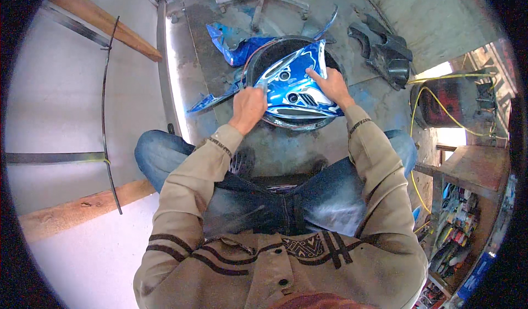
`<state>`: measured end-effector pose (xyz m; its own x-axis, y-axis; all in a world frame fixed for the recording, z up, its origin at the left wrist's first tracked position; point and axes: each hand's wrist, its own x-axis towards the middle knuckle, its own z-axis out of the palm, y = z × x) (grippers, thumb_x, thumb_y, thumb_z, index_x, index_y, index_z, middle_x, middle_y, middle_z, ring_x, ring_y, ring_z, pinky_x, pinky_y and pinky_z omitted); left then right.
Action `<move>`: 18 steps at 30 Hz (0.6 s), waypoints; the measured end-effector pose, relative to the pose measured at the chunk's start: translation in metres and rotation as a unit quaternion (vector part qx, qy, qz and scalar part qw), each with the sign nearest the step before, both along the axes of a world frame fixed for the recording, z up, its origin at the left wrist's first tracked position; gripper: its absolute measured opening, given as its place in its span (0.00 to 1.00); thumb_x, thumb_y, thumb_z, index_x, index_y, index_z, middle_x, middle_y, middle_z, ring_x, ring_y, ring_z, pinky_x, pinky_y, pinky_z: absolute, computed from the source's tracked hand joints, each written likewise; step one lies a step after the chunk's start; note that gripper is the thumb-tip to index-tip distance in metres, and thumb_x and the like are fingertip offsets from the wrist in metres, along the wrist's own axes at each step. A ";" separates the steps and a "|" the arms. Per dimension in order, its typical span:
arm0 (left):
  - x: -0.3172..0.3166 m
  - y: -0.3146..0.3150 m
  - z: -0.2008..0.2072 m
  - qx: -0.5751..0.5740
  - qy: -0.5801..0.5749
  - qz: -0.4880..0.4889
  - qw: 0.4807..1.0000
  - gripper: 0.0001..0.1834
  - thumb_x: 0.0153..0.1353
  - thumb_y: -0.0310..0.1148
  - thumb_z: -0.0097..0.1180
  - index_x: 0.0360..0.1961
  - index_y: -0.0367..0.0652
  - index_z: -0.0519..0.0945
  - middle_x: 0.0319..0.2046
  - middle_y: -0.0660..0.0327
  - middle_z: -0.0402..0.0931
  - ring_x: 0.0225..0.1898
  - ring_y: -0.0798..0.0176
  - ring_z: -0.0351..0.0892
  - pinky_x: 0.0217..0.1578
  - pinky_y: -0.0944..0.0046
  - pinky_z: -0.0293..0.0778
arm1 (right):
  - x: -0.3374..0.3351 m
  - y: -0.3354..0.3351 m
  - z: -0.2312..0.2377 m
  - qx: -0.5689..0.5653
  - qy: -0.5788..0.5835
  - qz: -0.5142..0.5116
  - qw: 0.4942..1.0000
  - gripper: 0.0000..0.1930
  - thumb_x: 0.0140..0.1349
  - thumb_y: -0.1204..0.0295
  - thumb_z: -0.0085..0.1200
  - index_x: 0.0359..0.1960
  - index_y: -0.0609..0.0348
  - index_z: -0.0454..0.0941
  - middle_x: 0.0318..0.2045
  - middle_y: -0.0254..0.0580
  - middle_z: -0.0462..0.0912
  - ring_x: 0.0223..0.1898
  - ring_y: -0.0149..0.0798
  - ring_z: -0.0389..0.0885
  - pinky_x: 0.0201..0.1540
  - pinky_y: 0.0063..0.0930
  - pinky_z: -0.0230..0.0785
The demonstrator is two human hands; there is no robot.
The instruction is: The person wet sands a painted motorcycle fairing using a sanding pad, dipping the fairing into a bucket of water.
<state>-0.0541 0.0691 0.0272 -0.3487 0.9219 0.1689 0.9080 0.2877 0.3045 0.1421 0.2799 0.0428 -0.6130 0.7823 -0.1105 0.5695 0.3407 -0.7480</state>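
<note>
A glossy blue and silver fairing panel [301,83], with two round holes and a slatted vent, lies over a round black tub [258,61] in front of me. My left hand [250,108] is closed on the panel's left end, its fingers curled under and mostly hidden. On the opposite side my right hand [333,87] grips the panel's right edge, thumb stretched over the blue face. The panel hides much of the tub's opening.
Other blue bodywork pieces [236,53] lie behind and left of the tub. Black plastic parts [379,50] sit at right. A wheeled chair base [263,1] stands beyond. A dark red machine [448,102] with a yellow hose [413,138] and a cluttered wooden shelf [473,168] line the right.
</note>
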 end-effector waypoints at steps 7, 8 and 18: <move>-0.002 0.003 -0.004 0.012 -0.023 0.017 1.000 0.12 0.68 0.37 0.55 0.40 0.39 0.85 0.24 0.42 0.82 0.27 0.37 0.83 0.29 0.40 0.78 | 0.002 0.010 -0.013 0.015 -0.026 0.001 1.000 0.33 0.63 0.38 0.60 0.40 0.63 0.88 0.35 0.59 0.89 0.39 0.56 0.89 0.49 0.48 0.77; 0.001 0.004 -0.004 0.014 -0.021 0.008 1.000 0.13 0.69 0.37 0.55 0.40 0.39 0.85 0.24 0.42 0.81 0.26 0.37 0.83 0.29 0.39 0.78 | 0.000 0.007 -0.009 0.015 -0.026 0.001 1.000 0.33 0.63 0.38 0.60 0.40 0.63 0.88 0.35 0.59 0.89 0.39 0.56 0.89 0.49 0.48 0.77; 0.007 0.001 0.006 0.009 -0.031 0.003 0.999 0.17 0.74 0.40 0.51 0.39 0.38 0.85 0.23 0.41 0.81 0.25 0.36 0.82 0.27 0.39 0.77 | 0.001 0.000 0.005 -0.014 -0.022 0.002 1.000 0.33 0.63 0.39 0.60 0.41 0.63 0.88 0.36 0.57 0.89 0.39 0.54 0.89 0.48 0.46 0.77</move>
